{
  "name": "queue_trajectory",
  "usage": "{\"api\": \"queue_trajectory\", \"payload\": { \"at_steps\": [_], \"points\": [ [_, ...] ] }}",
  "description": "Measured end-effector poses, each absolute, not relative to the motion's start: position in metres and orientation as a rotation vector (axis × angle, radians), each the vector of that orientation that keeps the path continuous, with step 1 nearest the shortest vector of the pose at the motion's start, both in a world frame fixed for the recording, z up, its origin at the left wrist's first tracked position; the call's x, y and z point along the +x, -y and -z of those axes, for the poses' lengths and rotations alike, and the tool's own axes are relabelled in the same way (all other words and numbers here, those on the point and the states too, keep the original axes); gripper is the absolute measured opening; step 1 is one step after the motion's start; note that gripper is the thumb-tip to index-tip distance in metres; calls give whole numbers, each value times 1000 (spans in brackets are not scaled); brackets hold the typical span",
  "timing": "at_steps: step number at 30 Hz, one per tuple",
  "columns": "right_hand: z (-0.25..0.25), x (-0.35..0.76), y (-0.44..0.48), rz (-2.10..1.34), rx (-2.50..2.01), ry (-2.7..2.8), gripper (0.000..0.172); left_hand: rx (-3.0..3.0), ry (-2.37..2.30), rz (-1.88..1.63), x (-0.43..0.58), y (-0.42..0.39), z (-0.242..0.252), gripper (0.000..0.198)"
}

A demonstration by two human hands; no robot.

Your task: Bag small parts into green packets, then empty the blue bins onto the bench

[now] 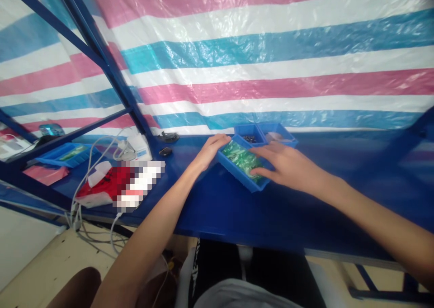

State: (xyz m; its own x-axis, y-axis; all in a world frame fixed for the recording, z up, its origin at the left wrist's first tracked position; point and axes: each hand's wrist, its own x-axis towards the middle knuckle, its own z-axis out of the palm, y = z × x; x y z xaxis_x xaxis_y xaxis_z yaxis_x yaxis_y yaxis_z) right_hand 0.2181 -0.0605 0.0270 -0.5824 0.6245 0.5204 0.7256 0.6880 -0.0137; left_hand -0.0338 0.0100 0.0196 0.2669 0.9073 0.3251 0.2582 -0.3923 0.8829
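Observation:
A small blue plastic bin (pixel 242 177) sits at an angle on the table, with green, shiny flat pieces (pixel 239 156) inside; their exact kind is unclear. At its left end, my left hand (pixel 210 150) grips the edge, fingertips partly out of sight behind the rim. My right hand (pixel 283 165) reaches over the right side of the bin, thumb and fingers apart above the green pieces. Nothing shows between them. Just behind stand two more blue bins: one holds small dark parts (pixel 249 139), the other a pale, clear-looking item (pixel 274 137).
On the left lie a red package (pixel 108 183), a blurred-out white device (pixel 140 186) with a cable, a white power strip (pixel 139 147) and a black mouse-like object (pixel 166 151). A blue tray (pixel 68 154) stands beyond the blue frame post (pixel 115 82). Striped plastic sheeting hangs behind the table.

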Motion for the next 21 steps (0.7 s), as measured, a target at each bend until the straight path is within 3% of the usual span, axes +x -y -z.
{"api": "queue_trajectory", "payload": {
  "at_steps": [4,8,21],
  "points": [
    [-29,215,63,111,-959,2389,67,1775,-885,-1346,-26,-4,-21,31],
    [-26,213,64,21,-936,2400,72,1800,-840,-1486,-16,6,-22,31],
    [-27,210,69,-421,-1010,2315,92,2159,-607,-1568,-8,14,-16,25]
  ]
}}
